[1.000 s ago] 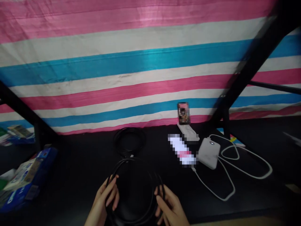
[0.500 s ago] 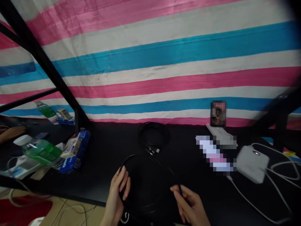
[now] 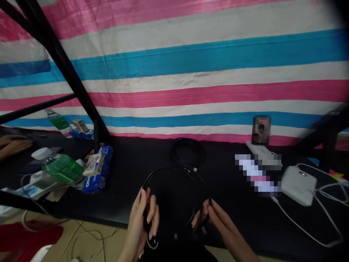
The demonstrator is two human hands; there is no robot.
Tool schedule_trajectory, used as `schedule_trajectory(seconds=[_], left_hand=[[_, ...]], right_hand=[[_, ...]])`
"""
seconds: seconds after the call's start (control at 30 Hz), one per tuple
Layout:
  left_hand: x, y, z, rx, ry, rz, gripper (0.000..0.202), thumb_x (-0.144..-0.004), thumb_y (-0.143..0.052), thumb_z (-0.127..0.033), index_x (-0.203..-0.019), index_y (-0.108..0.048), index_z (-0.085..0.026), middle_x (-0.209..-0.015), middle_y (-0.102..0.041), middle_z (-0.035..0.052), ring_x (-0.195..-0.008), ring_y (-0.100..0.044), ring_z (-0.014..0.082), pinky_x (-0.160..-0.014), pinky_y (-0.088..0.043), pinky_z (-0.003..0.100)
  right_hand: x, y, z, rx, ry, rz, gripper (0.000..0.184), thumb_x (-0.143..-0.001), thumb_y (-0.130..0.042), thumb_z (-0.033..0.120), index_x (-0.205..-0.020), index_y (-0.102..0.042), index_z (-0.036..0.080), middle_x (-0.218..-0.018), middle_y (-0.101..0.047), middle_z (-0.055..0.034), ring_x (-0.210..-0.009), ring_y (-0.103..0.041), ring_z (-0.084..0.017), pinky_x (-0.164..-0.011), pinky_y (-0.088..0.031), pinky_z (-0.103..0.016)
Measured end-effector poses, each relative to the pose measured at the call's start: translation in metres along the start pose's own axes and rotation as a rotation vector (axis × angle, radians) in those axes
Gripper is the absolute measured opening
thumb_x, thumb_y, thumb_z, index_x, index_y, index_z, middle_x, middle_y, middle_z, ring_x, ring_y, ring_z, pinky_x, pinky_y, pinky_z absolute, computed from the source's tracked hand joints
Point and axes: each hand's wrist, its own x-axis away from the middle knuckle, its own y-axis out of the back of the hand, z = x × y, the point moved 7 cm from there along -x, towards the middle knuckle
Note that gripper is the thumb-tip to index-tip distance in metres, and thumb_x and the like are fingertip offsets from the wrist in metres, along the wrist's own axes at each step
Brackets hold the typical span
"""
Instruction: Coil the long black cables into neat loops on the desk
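Note:
Loops of a black cable (image 3: 160, 169) span between my two hands in front of me. My left hand (image 3: 145, 214) is closed around the left side of the loops. On the right side, my right hand (image 3: 214, 217) pinches the cable between thumb and fingers, with strands passing through the fingers. Small light-tipped ends dangle low between the hands, too blurred to name for sure. Just beyond lies a second coiled black cable (image 3: 172, 152) on the dark desk (image 3: 131, 153), its pale plug showing at the near edge.
To the left are a bottle of green drink (image 3: 61, 169), a blue box (image 3: 94, 183) and a small carton (image 3: 93, 164). On the right, a white power bank-like block (image 3: 299, 185) has white cables. Another person's hand (image 3: 16, 145) rests at far left.
The loops between my hands are now more numerous and rounder, and my right hand has turned inward, gathering strands. The camera view has shifted slightly, moving the desk items rightward.

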Motion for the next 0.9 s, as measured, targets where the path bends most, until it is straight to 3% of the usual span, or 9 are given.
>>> schedule_trajectory(seconds=[0.1, 0.2, 0.3, 0.4, 0.53, 0.67, 0.73, 0.9], left_hand=[[0.005, -0.005, 0.001, -0.024, 0.049, 0.104, 0.040, -0.083, -0.047, -0.058, -0.072, -0.044, -0.020, -0.037, -0.036, -0.0091, -0.024, -0.039, 0.0081, -0.030, -0.024, 0.018], [0.008, -0.009, -0.003, -0.102, 0.056, 0.171, 0.040, -0.082, -0.044, -0.061, -0.077, -0.042, -0.022, -0.037, -0.040, -0.0076, -0.030, -0.047, 0.0133, -0.034, -0.033, 0.020], [0.007, -0.006, -0.017, -0.251, -0.010, 0.186, 0.036, -0.084, -0.044, -0.057, -0.083, -0.045, -0.020, -0.041, -0.047, -0.0050, -0.043, -0.055, 0.0159, -0.046, -0.046, 0.025], [0.006, -0.001, -0.030, -0.406, -0.037, 0.225, 0.036, -0.086, -0.043, -0.053, -0.083, -0.050, -0.018, -0.046, -0.053, -0.0011, -0.048, -0.057, 0.0162, -0.052, -0.049, 0.027], [0.006, 0.016, -0.040, -0.547, -0.010, 0.205, 0.044, -0.080, -0.047, -0.060, -0.087, -0.054, -0.017, -0.057, -0.060, 0.0044, -0.041, -0.054, 0.0161, -0.034, -0.038, 0.023], [0.005, 0.035, -0.057, -0.616, -0.041, 0.180, 0.038, -0.077, -0.055, -0.056, -0.079, -0.059, -0.019, -0.043, -0.044, -0.0029, -0.032, -0.032, 0.0068, -0.032, -0.021, 0.018], [0.004, 0.038, -0.069, -0.658, -0.080, 0.220, 0.031, -0.074, -0.063, -0.049, -0.071, -0.063, -0.017, -0.041, -0.041, -0.0031, -0.034, -0.028, 0.0053, -0.037, -0.022, 0.019], [0.003, 0.028, -0.098, -0.746, -0.196, 0.305, 0.022, -0.070, -0.067, -0.039, -0.075, -0.073, -0.018, -0.045, -0.054, 0.0044, -0.044, -0.047, 0.0151, -0.050, -0.041, 0.028]], right_hand=[[0.003, -0.013, 0.012, -0.029, -0.014, 0.035, 0.041, -0.079, -0.058, 0.056, -0.103, -0.056, 0.023, -0.095, -0.064, -0.0045, -0.091, -0.062, -0.020, -0.080, -0.051, -0.032], [0.009, -0.039, 0.035, -0.059, 0.101, 0.212, 0.031, -0.087, -0.049, 0.051, -0.102, -0.046, 0.025, -0.073, -0.057, 0.0022, -0.067, -0.060, -0.015, -0.062, -0.052, -0.028], [0.010, -0.043, 0.053, -0.017, 0.227, 0.197, 0.033, -0.090, -0.048, 0.047, -0.113, -0.036, 0.027, -0.063, -0.049, 0.0064, -0.057, -0.056, -0.012, -0.048, -0.048, -0.022], [0.010, -0.033, 0.070, 0.037, 0.340, 0.112, 0.042, -0.091, -0.045, 0.046, -0.125, -0.035, 0.024, -0.057, -0.046, 0.0071, -0.048, -0.050, -0.011, -0.041, -0.042, -0.019], [0.014, -0.013, 0.100, 0.130, 0.519, -0.040, 0.042, -0.091, -0.044, 0.044, -0.126, -0.048, 0.020, -0.052, -0.044, 0.0063, -0.042, -0.041, -0.008, -0.039, -0.034, -0.018], [0.015, 0.014, 0.120, 0.310, 0.631, -0.176, 0.034, -0.089, -0.048, 0.041, -0.110, -0.064, 0.019, -0.049, -0.045, 0.0047, -0.044, -0.043, -0.009, -0.043, -0.034, -0.020], [0.017, 0.026, 0.127, 0.390, 0.654, -0.215, 0.029, -0.087, -0.052, 0.038, -0.103, -0.068, 0.020, -0.048, -0.047, 0.0041, -0.045, -0.044, -0.009, -0.044, -0.034, -0.021], [0.032, 0.049, 0.146, 0.447, 0.738, -0.397, 0.018, -0.079, -0.059, 0.033, -0.083, -0.073, 0.022, -0.047, -0.051, 0.0023, -0.045, -0.047, -0.011, -0.046, -0.036, -0.023]])
